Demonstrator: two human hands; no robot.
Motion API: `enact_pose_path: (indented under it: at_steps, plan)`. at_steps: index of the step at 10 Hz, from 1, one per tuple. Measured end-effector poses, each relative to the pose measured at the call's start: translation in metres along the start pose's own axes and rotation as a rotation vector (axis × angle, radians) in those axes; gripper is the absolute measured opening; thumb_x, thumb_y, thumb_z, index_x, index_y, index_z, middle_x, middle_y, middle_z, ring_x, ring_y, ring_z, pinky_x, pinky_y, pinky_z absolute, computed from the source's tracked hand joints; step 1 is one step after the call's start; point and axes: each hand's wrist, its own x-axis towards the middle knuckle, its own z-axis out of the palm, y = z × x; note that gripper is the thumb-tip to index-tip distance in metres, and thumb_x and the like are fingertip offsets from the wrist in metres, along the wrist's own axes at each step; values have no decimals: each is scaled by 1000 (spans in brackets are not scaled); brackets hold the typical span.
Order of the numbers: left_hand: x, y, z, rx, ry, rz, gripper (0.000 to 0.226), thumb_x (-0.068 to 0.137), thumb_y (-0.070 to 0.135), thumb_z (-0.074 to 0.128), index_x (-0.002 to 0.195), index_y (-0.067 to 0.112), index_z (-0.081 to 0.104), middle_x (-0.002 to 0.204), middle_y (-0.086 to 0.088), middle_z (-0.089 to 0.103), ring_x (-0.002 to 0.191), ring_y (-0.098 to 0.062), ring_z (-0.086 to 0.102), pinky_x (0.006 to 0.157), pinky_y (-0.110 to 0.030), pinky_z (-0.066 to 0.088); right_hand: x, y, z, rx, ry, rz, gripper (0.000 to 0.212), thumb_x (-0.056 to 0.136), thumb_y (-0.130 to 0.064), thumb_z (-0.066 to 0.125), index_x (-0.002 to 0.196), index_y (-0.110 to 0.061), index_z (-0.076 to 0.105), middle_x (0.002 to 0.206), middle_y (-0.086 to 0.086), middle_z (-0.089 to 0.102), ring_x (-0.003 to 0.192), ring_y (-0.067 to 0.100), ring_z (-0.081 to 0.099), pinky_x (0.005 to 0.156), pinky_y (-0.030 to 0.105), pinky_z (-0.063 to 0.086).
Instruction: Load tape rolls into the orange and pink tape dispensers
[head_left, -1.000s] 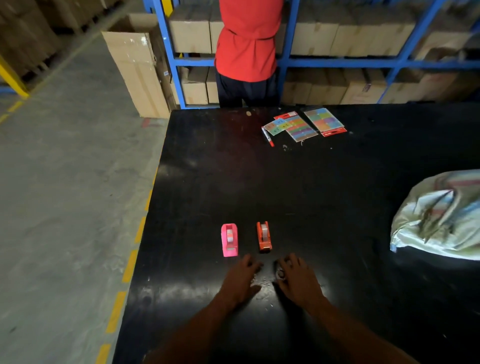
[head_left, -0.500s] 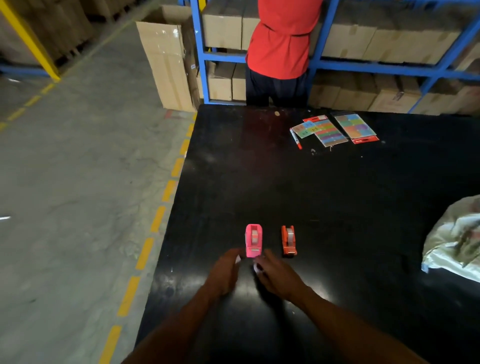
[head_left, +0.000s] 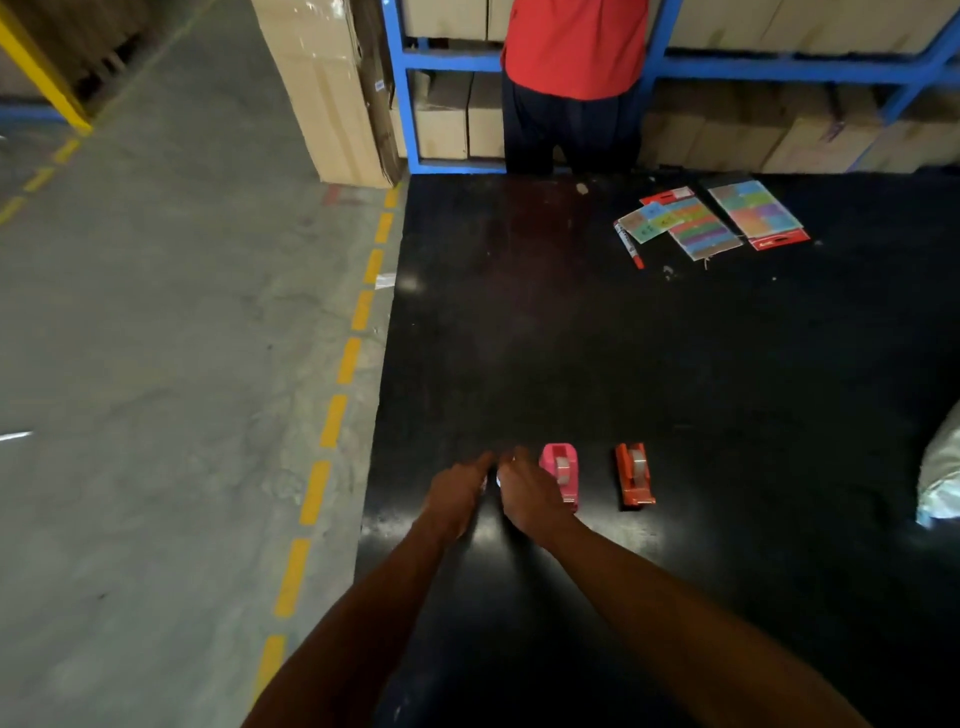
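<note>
A pink tape dispenser (head_left: 563, 467) and an orange tape dispenser (head_left: 635, 475) stand side by side near the front of the black table (head_left: 571, 338). Each shows a grey roll in its cradle. My right hand (head_left: 530, 499) is just left of the pink dispenser, partly covering its near corner, and is closed on a small pale tape roll (head_left: 498, 479). My left hand (head_left: 457, 499) meets it from the left, fingertips pinched at the same roll. Its grip is hidden in the dim light.
The table's left edge runs close to my left hand, with a yellow dashed floor line (head_left: 332, 421) beyond. Colour cards (head_left: 717, 221) and a marker (head_left: 629, 245) lie at the back. A person in red (head_left: 574, 47) stands at blue shelving. A pale sack (head_left: 940, 483) lies at right.
Both hands have moved from in front of the orange dispenser to the left of the pink one, carrying the small roll. My left hand went from flat on the table to pinched.
</note>
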Motion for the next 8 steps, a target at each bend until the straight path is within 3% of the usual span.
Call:
enact_pose_path:
  at_steps: [1, 2, 3, 4, 6, 7, 8]
  plan:
    - [4, -6, 3, -2, 2, 23, 36, 96, 27, 46, 132, 31, 46, 112, -11, 72, 99, -31, 70, 87, -39, 55, 7, -2, 8, -32, -7, 47, 34, 102, -4, 37, 132, -5, 53, 134, 18, 56, 119, 31, 59, 97, 38, 49]
    - [1, -7, 5, -48, 28, 31, 34, 97, 28, 48, 131, 34, 44, 102, -8, 74, 90, -28, 72, 82, -39, 57, 11, -3, 15, -72, -7, 93, 37, 103, -5, 35, 139, -1, 46, 141, 21, 49, 127, 33, 51, 106, 39, 41]
    - [-1, -9, 6, -85, 33, 19, 40, 94, 21, 55, 133, 30, 48, 105, -8, 73, 94, -28, 70, 80, -35, 52, 12, -1, 16, -124, -6, 79, 39, 102, -5, 38, 141, 0, 41, 144, 22, 45, 131, 35, 46, 108, 39, 38]
    - [0, -20, 10, -73, 46, 7, 55, 84, 15, 60, 135, 33, 48, 127, 0, 67, 113, -21, 64, 92, -30, 50, 13, 3, 16, -152, -18, 40, 42, 99, -7, 43, 141, -1, 41, 144, 22, 44, 131, 35, 46, 107, 39, 41]
    - [-2, -28, 18, -169, 67, 3, 57, 82, 18, 66, 133, 36, 48, 127, -1, 63, 113, -21, 62, 97, -38, 51, 0, 3, 12, -92, 11, 22, 52, 96, -4, 52, 144, 2, 36, 143, 23, 40, 127, 35, 47, 92, 36, 49]
    - [-8, -31, 21, -284, 135, -1, 56, 83, 16, 69, 135, 29, 51, 129, -2, 64, 114, -18, 63, 102, -31, 49, -25, 1, -5, 22, 32, 14, 52, 97, -6, 49, 146, 0, 33, 148, 18, 36, 129, 33, 46, 93, 39, 49]
    - [-24, -24, 20, -389, 189, -35, 50, 86, 20, 64, 134, 24, 52, 116, -1, 69, 91, -7, 62, 83, -16, 47, -57, 11, -16, 117, -3, 26, 64, 98, -15, 52, 153, -4, 21, 155, 18, 28, 134, 36, 44, 99, 43, 48]
